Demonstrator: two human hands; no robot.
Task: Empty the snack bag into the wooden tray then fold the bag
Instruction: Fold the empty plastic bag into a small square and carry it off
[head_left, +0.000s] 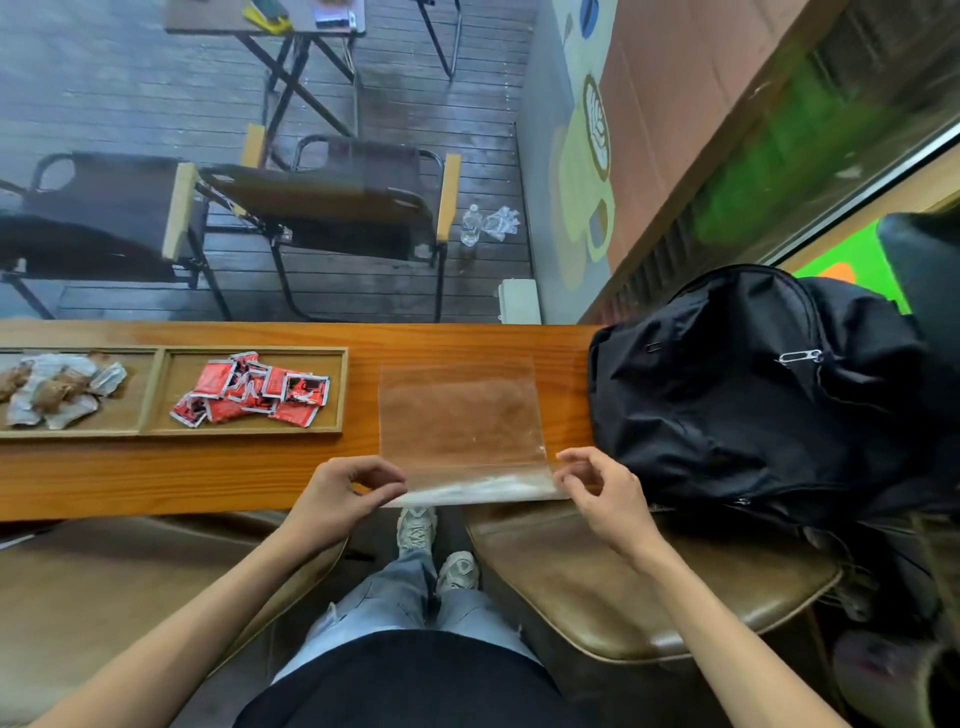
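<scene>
The bag (460, 415) is laid flat on the counter (208, 473), between the tray (249, 432) at left and the backpack (753, 395) at right; packets (252, 388) are held in the tray's right compartment, wrappers (52, 389) in its left, and chairs (332, 208) are seen behind the counter

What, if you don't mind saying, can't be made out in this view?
- Tray: its left end is cut off by the frame edge.
- Red packets: print too small to read.
- Bag: clear; whether crumbs remain inside is unclear.
- Left hand, right hand: fingertips at the bag's near corners; actual pinch is unclear.
- Backpack: hides the table's right end.
</scene>
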